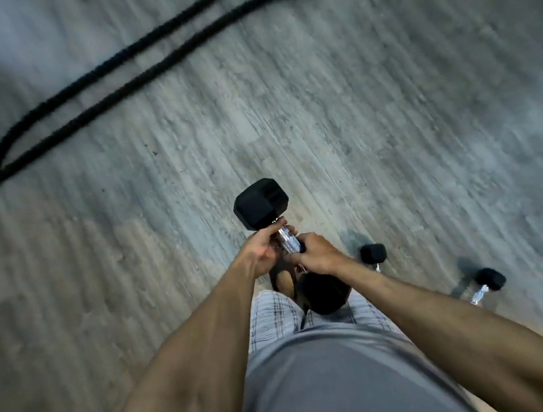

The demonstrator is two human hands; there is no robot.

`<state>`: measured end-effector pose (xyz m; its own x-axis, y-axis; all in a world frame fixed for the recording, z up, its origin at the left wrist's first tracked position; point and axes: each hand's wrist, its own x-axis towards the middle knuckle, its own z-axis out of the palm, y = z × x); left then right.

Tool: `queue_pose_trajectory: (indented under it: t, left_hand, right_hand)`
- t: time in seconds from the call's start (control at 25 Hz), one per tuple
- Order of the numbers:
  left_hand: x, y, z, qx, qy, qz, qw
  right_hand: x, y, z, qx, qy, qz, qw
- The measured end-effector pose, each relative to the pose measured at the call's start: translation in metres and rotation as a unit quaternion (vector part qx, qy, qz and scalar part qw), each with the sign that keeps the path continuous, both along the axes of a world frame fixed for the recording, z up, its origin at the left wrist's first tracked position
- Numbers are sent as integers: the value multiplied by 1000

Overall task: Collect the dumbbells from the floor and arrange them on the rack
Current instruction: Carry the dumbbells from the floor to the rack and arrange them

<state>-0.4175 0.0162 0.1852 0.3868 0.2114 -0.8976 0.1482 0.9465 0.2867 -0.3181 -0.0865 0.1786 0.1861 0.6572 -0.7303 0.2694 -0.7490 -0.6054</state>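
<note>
Carrying large hex dumbbell [290,240] off floor, in front of body, chrome handle angled away from camera. Grip: left hand [262,252] curled round handle near far head, right hand [317,253] curled round it near close head. On right, on grey wood-look floor [388,104]: near small dumbbell [373,254] just beside right forearm, partly hidden; far small dumbbell [487,281] well apart from it. Upper left: black rope [141,67] doubled back across floor. Frame motion-blurred, fine detail unreadable.

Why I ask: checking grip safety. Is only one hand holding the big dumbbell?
No, the left hand and the right hand both grip the big dumbbell.
</note>
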Motion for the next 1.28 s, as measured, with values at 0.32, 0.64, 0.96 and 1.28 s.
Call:
queue_pose_trajectory:
  t: [0.32,0.64,0.96,1.28]
  left_hand:
    - [-107,2,12,25,-23,279,960]
    - [-258,61,2,43,-9,486,873]
    - [-425,115,20,66,-15,602,796]
    - [-556,185,8,61,32,688,723]
  right_hand:
    - [-65,70,14,49,20,274,960]
    - [-218,193,24,58,12,481,875]
    - [-400,290,38,57,3,602,796]
    - [-551,391,39,56,40,700,711]
